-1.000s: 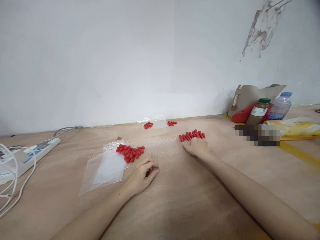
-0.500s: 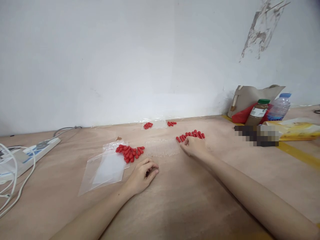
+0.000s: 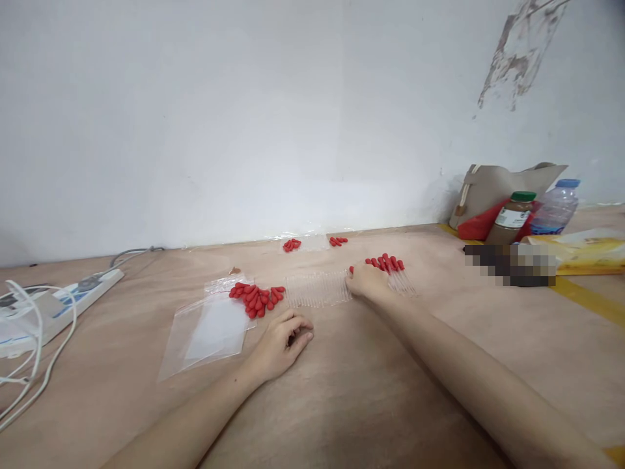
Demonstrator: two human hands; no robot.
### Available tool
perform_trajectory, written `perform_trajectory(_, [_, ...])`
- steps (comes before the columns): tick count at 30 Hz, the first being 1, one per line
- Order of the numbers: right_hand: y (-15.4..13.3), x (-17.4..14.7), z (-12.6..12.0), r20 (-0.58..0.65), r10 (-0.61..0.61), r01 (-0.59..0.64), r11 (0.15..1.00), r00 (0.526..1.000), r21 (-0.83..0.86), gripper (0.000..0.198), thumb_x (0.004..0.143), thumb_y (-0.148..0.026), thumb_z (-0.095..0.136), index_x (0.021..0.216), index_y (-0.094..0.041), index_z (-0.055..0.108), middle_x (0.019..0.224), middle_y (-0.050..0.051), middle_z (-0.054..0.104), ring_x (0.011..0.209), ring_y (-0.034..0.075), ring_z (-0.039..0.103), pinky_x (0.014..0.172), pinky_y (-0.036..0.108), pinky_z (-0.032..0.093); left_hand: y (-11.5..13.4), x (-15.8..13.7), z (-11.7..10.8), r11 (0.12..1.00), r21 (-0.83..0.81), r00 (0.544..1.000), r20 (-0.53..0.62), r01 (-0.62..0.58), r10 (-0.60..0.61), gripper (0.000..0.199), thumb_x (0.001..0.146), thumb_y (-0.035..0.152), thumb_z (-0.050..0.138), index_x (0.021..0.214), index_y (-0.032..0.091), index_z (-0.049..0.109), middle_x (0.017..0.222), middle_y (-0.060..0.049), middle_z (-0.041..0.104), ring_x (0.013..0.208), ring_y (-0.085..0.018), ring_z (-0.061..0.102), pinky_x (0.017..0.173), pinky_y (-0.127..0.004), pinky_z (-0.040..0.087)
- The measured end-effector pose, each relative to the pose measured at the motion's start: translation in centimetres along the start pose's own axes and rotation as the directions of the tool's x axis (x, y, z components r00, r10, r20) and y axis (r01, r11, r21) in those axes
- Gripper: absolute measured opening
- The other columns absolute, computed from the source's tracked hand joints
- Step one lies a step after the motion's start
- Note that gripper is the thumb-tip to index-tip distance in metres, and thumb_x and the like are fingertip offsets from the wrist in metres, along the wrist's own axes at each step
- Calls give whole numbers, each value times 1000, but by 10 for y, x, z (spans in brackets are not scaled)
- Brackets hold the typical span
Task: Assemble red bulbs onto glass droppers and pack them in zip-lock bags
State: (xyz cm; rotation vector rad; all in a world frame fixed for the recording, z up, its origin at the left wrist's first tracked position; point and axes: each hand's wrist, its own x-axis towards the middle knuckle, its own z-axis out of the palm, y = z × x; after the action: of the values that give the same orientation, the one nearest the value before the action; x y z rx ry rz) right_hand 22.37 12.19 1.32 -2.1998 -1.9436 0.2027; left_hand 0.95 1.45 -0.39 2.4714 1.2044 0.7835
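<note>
My right hand [image 3: 367,281] is closed, its fingertips down at the right end of a row of thin clear tubes [image 3: 317,290]. Whatever those fingers pinch is hidden. Just beyond them shows one red rubber bulb [image 3: 351,269]. Beside that hand lies a fan of droppers [image 3: 390,264], red bulbs away from me and clear tubes towards me. My left hand [image 3: 283,342] rests on the table, fingers loosely curved, thumb apart, holding nothing. Past it sits a pile of red rubber bulbs [image 3: 254,299], partly over a clear plastic bag [image 3: 215,332].
Near the wall lie two small groups of red bulbs [image 3: 291,245] by a clear bag [image 3: 314,243]. A power strip [image 3: 83,299] with white cables is at left. At right stand a green-capped bottle [image 3: 511,218], a water bottle [image 3: 556,208], a grey bag [image 3: 502,185] and a yellow packet [image 3: 581,254].
My right hand has shifted slightly left and towards me, uncovering the clear tubes of the droppers at right. My left hand stays put. The view has turned slightly.
</note>
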Motion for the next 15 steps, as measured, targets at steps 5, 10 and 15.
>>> perform_trajectory(5, [-5,4,0,55,24,-24,1000,998,-2,30,70,-28,53,94,-13,63,95,17,61,88,25,59,71,32,42,2,-1,2,1000,8,1000,9,2,-2,12,82,19,45,85,21,56,83,0,54,70,-11,51,63,-22,42])
perform_trajectory(10, [-6,4,-1,63,-5,5,1000,998,8,27,72,-27,50,90,-13,63,93,16,62,87,26,59,68,33,42,-1,5,-8,990,130,989,-144,54,-35,10,81,25,47,83,20,56,86,-2,54,79,-15,51,71,-27,41])
perform_trajectory(15, [7,-15,-6,-5,-67,67,997,998,31,33,81,-31,33,92,-12,58,91,16,61,84,26,58,66,33,39,-31,40,-48,926,339,981,-146,167,-124,18,79,28,46,69,17,56,77,-5,54,80,-21,51,74,-33,38])
